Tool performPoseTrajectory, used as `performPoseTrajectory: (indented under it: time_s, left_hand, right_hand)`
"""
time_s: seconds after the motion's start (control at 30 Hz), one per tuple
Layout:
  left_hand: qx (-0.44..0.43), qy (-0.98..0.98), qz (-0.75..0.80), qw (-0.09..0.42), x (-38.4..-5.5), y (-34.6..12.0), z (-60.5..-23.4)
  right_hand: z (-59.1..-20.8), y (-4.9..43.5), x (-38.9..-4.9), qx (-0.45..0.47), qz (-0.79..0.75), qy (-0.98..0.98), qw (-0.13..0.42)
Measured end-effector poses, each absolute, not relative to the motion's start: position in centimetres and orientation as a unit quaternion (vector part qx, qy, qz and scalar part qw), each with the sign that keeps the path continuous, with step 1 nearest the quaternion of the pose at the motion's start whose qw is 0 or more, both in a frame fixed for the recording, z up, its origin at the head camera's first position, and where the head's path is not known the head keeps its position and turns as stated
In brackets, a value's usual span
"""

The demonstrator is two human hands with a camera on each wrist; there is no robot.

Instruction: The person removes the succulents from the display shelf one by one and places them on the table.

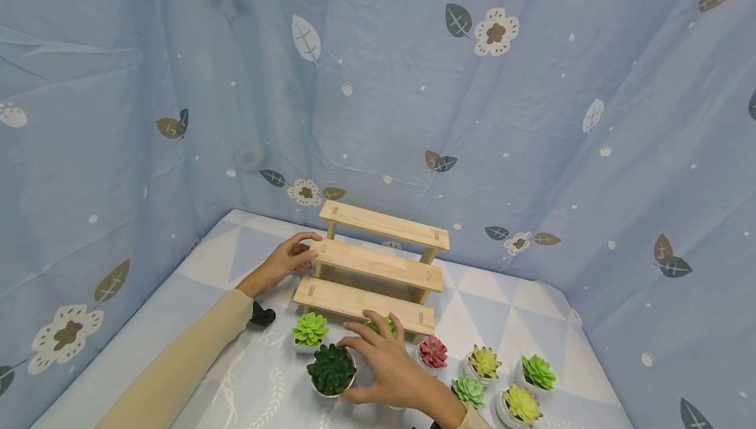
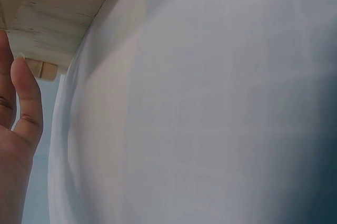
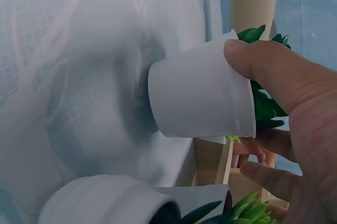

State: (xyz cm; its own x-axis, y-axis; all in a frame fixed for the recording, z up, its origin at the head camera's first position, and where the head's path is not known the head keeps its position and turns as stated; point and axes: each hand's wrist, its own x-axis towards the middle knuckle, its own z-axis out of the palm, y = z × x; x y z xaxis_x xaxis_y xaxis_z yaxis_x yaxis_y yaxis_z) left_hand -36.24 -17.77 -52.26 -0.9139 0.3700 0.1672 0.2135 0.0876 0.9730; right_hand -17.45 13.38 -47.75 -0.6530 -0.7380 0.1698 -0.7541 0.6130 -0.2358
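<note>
A three-step wooden stand (image 1: 378, 263) stands against the back of the table. My left hand (image 1: 287, 262) holds the left end of its middle step, thumb at the front edge and index finger over the corner. The wood (image 2: 55, 13) also shows above the fingertips in the left wrist view. With thumb and fingers, my right hand (image 1: 386, 363) pinches the rim of a white pot that holds a dark green succulent (image 1: 332, 370). That white pot (image 3: 197, 89) is seen from the side in the right wrist view, its base close over the cloth.
A bright green succulent (image 1: 310, 329) stands before the lowest step, and another (image 1: 380, 325) is partly behind my right hand. To the right are a red succulent (image 1: 433, 351) and several green and yellow ones. A small black object (image 1: 262, 315) lies by my left wrist. Patterned curtains (image 1: 378, 88) surround the table.
</note>
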Motion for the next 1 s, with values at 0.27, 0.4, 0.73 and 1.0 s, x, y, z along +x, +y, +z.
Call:
performPoseTrajectory:
  time_s: [0.27,0.4,0.73,1.0]
  left_hand:
    - [0.198,0.732,0.649,0.063,-36.1,-18.0,-52.2]
    - [0.195,0.734,0.647,0.061,-36.0,-18.1,-52.1]
    - [0.199,0.752,0.625,0.067,-36.2,-18.5,-51.5]
    - [0.203,0.802,0.559,0.054,-35.3,-18.7,-49.4]
  right_hand:
    - [-47.7,13.7,-17.5,0.403,0.127,-0.906,0.028]
    - [-47.7,13.9,-17.6,0.398,0.122,-0.909,0.027]
    - [-46.6,15.0,-18.1,0.396,0.219,-0.892,-0.006]
    - [-43.8,18.8,-18.8,0.336,0.334,-0.881,0.019]
